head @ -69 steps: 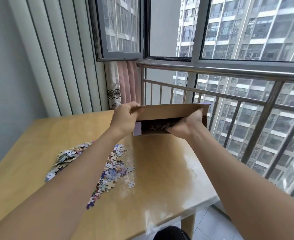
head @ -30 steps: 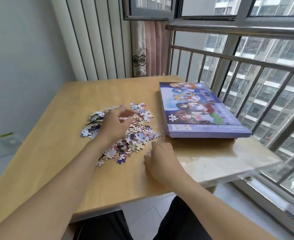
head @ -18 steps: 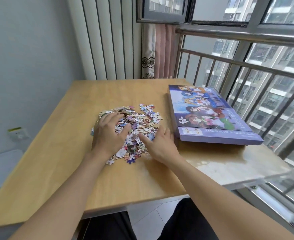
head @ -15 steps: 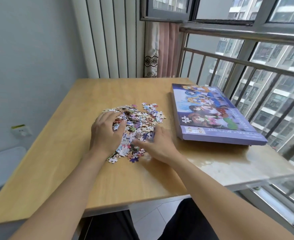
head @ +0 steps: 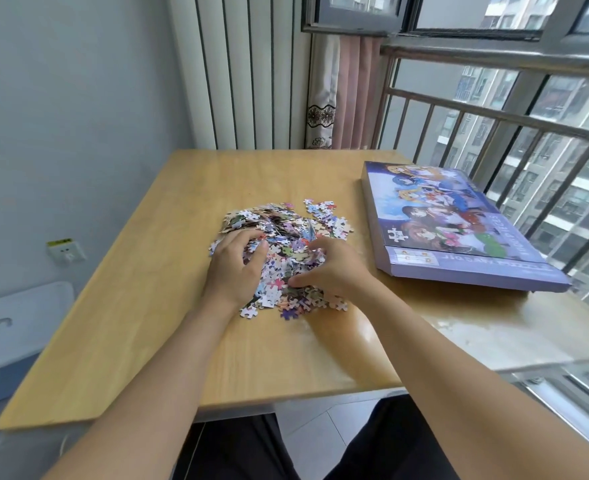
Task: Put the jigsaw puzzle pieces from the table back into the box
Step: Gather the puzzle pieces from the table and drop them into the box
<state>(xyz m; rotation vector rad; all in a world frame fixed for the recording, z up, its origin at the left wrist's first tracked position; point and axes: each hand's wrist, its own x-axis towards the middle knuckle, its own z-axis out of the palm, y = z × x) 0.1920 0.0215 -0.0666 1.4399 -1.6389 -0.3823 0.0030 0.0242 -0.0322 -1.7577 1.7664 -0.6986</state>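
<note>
Both hands, left hand (head: 235, 268) and right hand (head: 331, 271), curl into the heap of puzzle pieces (head: 282, 251) mid-worktop (head: 147, 306), scooping from either side. Beside it the box (head: 459, 226) lies flat and looks closed, so a loose double handful may spill pieces in transit.

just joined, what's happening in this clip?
A person is gathering a heap of small multicoloured jigsaw puzzle pieces on a light wooden table. The left hand and right hand rest on the heap from either side, fingers curled into the pieces as if scooping them together. The flat purple cardboard puzzle box lies closed on the table to the right, apart from the heap. No pieces are visibly going into it yet.
</note>
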